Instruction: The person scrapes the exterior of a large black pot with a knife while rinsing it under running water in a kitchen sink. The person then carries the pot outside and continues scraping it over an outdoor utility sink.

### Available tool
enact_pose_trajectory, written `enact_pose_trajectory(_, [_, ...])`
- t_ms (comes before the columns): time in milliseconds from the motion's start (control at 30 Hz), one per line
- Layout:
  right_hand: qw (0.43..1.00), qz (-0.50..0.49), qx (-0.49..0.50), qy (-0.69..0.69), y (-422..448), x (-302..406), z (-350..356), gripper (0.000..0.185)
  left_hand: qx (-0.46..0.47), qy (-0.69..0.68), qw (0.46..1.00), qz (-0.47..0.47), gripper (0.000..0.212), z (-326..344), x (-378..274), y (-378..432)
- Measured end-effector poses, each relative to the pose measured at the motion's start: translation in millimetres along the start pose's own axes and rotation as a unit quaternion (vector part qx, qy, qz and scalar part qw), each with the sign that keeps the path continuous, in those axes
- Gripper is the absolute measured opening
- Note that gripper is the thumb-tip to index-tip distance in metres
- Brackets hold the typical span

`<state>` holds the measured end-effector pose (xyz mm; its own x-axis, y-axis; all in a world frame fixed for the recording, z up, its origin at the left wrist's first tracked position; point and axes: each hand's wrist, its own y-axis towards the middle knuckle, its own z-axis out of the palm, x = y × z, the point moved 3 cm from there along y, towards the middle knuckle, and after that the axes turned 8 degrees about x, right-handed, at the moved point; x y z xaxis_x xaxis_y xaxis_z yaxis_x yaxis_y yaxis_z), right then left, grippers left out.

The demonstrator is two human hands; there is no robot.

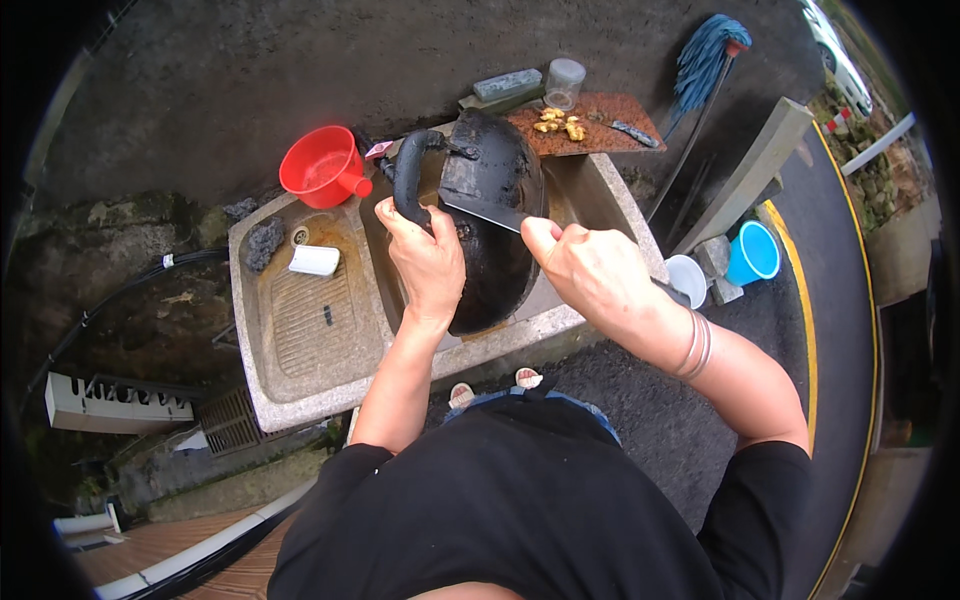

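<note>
A large blackened pot or kettle (495,247) with a thick curved handle rests tilted over the basin of a stone sink (517,330). My left hand (427,255) grips the lower end of that handle, its thumb towards the pot. In my right hand (592,277) is a knife (487,214), whose blade lies against the pot's dark side near the handle. Most of the knife's handle is hidden by my fingers. Just beyond the pot, a reddish-brown board (600,112) bears pieces of ginger (559,122) and a small knife (635,133).
A red plastic dipper (322,166) stands at the sink's back left. The ribbed side holds a white object (314,260) and a dark scouring tangle (264,244). Behind are a whetstone (508,85) and a clear jar (564,81). A blue mop (709,60) and blue bucket (752,253) stand right.
</note>
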<state>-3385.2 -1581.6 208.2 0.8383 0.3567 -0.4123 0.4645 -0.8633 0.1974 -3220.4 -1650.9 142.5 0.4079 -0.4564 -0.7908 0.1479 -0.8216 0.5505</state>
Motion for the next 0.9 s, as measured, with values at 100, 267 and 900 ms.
enact_pose_trajectory(100, [0.999,-0.010,-0.020,0.044,14,0,-1,0.009,-0.007,-0.007,1.000,-0.014,0.027,-2,4,3])
enact_pose_trajectory(267, [0.997,0.007,-0.039,0.059,34,-12,8,0.010,0.013,-0.013,0.999,-0.037,0.026,-1,-7,-6])
enact_pose_trajectory(900, [0.998,-0.045,-0.017,0.035,12,-2,-15,0.009,0.025,-0.062,0.998,0.008,0.031,-4,-2,-6])
